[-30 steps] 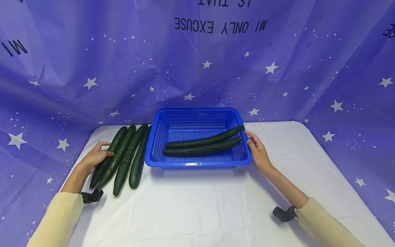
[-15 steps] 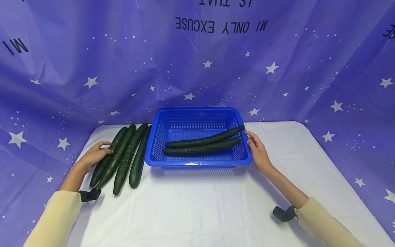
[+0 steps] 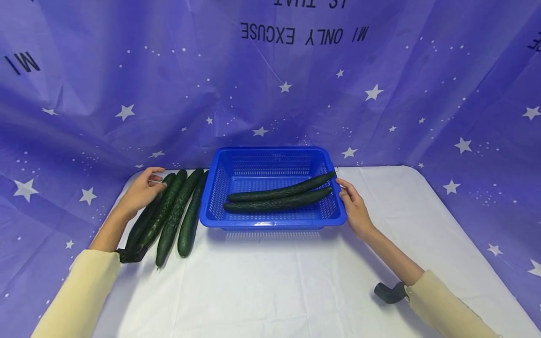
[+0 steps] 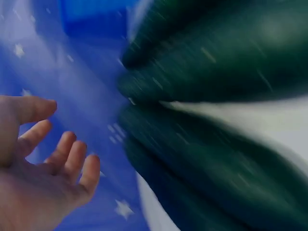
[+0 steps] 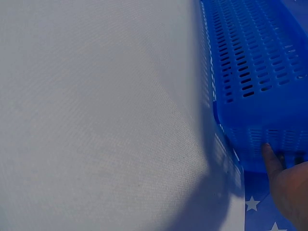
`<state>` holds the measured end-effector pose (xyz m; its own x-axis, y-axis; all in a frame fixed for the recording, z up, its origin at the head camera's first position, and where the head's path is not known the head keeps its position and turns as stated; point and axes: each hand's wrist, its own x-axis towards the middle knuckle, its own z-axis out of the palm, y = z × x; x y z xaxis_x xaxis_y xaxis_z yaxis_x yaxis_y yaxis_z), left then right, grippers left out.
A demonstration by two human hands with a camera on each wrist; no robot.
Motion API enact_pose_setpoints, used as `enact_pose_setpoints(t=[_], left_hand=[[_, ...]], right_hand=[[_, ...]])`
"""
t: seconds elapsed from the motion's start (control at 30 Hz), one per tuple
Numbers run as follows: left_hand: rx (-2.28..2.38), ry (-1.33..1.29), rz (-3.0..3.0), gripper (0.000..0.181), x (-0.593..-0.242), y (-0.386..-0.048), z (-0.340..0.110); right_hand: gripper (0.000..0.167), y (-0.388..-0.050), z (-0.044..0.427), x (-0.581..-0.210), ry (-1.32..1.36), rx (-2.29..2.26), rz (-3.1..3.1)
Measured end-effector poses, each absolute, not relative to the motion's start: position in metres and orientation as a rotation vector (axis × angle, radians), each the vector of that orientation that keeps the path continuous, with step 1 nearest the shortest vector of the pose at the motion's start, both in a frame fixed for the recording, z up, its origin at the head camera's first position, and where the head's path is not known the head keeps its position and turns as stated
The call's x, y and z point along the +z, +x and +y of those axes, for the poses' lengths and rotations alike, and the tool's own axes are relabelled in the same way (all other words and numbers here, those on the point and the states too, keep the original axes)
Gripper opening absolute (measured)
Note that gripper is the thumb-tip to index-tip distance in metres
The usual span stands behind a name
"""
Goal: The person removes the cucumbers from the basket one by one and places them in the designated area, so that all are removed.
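Two long dark green cucumbers (image 3: 279,203) lie side by side inside a blue plastic basket (image 3: 270,223). Left of the basket, several more cucumbers (image 3: 174,218) lie lengthwise on the white cloth, close together. My left hand (image 3: 141,190) is over the far end of the leftmost cucumber, its fingers loosely bent. The left wrist view shows this palm and its spread fingers (image 4: 89,175) with nothing in them, apart from the blurred cucumbers (image 4: 207,144). At the basket's right end, my right hand (image 3: 356,211) touches the rim and outer wall with extended fingers; some fingers are hidden.
A white cloth (image 3: 262,286) covers the table. Behind and on both sides hangs a purple curtain (image 3: 270,103) with stars and lettering. The basket stands near the back edge, its left rim overlapping the nearest cucumber's far end in the head view.
My left hand has left the middle of the leftmost cucumber and moved away from me toward its far end, its fingers lifting. My right hand and the basket stay in place.
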<state>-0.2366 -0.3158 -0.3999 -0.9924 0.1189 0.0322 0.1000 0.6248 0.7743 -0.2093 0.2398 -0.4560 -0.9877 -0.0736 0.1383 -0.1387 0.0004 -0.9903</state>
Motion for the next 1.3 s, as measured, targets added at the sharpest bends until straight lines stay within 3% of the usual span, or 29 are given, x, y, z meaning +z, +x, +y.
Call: enact_pose_setpoints(t=[0.5, 1.3], left_hand=[[1.499, 0.474, 2.631, 0.040, -0.348, -0.260, -0.214], [1.475, 0.665, 2.425, 0.034, -0.356, -0.311, -0.114]], right_hand=[[0.045, -0.210, 0.239, -0.457, 0.209, 2.169, -2.194], [0.045, -0.210, 0.240, -0.457, 0.196, 2.160, -2.211]])
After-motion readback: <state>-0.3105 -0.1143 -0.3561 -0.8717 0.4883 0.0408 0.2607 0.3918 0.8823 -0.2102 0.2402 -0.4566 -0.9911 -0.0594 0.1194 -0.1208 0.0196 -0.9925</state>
